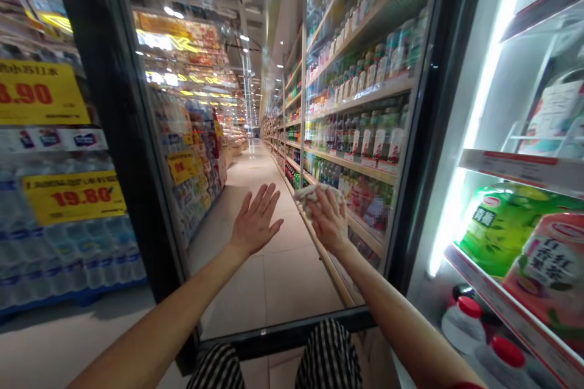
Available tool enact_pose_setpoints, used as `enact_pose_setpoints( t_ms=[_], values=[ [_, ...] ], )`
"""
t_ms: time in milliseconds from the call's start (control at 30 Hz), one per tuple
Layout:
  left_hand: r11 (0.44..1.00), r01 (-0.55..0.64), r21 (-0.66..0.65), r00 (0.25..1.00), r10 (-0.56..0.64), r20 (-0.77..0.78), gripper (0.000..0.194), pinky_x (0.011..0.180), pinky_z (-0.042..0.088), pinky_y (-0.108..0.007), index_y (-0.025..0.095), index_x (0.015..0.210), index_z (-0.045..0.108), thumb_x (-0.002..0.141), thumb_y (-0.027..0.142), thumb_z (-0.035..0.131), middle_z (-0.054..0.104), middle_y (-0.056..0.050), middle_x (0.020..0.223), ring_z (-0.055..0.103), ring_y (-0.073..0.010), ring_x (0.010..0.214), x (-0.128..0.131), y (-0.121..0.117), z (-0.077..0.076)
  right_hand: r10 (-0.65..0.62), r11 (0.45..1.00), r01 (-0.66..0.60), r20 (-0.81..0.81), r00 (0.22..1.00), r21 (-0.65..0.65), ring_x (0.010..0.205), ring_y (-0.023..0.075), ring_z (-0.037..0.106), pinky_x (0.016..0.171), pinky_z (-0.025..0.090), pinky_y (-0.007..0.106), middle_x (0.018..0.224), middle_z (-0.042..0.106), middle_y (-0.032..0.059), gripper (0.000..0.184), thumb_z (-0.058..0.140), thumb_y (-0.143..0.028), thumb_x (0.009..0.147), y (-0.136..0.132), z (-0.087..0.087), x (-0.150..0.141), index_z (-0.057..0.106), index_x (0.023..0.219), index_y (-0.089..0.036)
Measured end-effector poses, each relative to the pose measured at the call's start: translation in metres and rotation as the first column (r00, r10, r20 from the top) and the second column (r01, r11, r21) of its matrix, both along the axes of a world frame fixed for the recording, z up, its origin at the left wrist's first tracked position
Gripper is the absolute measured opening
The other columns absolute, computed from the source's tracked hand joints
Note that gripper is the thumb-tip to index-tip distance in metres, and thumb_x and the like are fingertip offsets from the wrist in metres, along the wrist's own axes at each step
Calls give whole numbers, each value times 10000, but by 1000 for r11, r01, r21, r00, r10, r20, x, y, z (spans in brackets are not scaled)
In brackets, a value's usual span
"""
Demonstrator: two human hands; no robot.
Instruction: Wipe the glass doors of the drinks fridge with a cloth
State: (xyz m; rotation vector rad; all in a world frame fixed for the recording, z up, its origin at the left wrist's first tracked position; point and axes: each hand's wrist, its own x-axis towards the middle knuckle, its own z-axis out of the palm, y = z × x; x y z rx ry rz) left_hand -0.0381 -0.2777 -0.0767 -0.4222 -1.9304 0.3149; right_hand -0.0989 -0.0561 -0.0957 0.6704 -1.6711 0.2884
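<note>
A tall glass door with a black frame stands right in front of me. My left hand is raised at the pane, palm forward, fingers stretched and spread, holding nothing. To its right, my right hand presses a crumpled whitish cloth to the glass. The fingers lie flat over the cloth and cover much of it. Both arms reach forward from the lower corners, above my checkered-clad knees.
At right, a lit cooler shelf holds a green drink pack, a pink one and red-capped bottles below. Bottled water with yellow price signs is stacked at left. Shelves and an aisle show in the pane.
</note>
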Motion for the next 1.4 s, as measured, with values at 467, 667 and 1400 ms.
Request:
enact_pose_setpoints(
  t_ms=[467, 667, 1400],
  values=[
    [998, -34, 57, 997, 38, -66, 671, 1093, 177, -409, 153, 1410, 186, 848, 390, 466, 315, -120, 1423, 226, -228, 1347, 11, -35, 2, -84, 956, 69, -42, 996, -284, 1360, 253, 194, 1054, 215, 543, 1444, 311, 61, 447, 376, -217, 839, 12, 43, -13, 452, 1279, -246],
    [997, -25, 68, 994, 32, -100, 723, 1085, 196, -427, 129, 1420, 117, 840, 358, 482, 277, -138, 1436, 194, -246, 1355, 10, -41, 1, -44, 981, 36, -37, 998, -188, 1366, 255, 177, 1066, 210, 525, 1429, 338, 70, 439, 385, -220, 842, -2, 45, -9, 466, 1273, -231],
    [998, -10, 55, 993, 16, -114, 678, 1087, 210, -442, 103, 1406, 178, 842, 326, 479, 338, -153, 1407, 215, -250, 1349, 15, -44, -3, -7, 968, -10, -68, 998, -250, 1374, 260, 151, 1065, 214, 519, 1444, 317, 70, 454, 392, -184, 842, -38, 49, 1, 450, 1290, -235]
  ],
)
